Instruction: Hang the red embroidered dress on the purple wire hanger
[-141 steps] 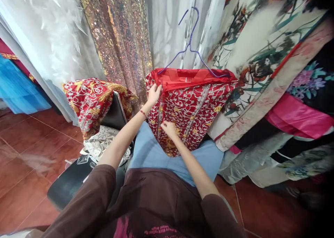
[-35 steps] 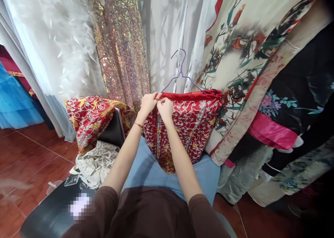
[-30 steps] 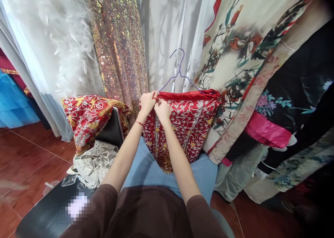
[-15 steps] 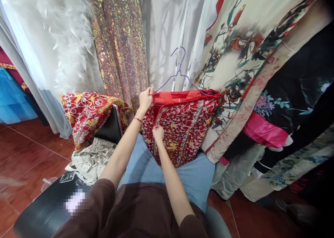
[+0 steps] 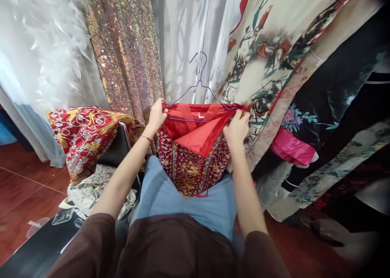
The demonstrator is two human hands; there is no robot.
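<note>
A red embroidered skirt (image 5: 191,168) with silver and gold patterns hangs over my lap, its plain red lining folded outward at the top. My left hand (image 5: 157,114) is closed on the left end of its waistband. At the right end, my right hand (image 5: 237,127) grips the waistband beside the hanger's corner. A thin purple wire hanger (image 5: 200,82) sits inside the waist, its hook pointing up and its lower bar crossing the lining. A small white label shows on the lining, and a red cord dangles down the front.
Another red embroidered garment (image 5: 82,135) drapes over a black chair back (image 5: 117,146) at left, above a crumpled dotted white cloth (image 5: 94,188). A sequined dress (image 5: 128,46) hangs ahead; floral gowns (image 5: 258,58) and a black garment (image 5: 329,83) hang at right.
My right hand has moved from the skirt's front opening up to the waistband's right end. The front flap has folded over, exposing more red lining. The view has shifted slightly right.
</note>
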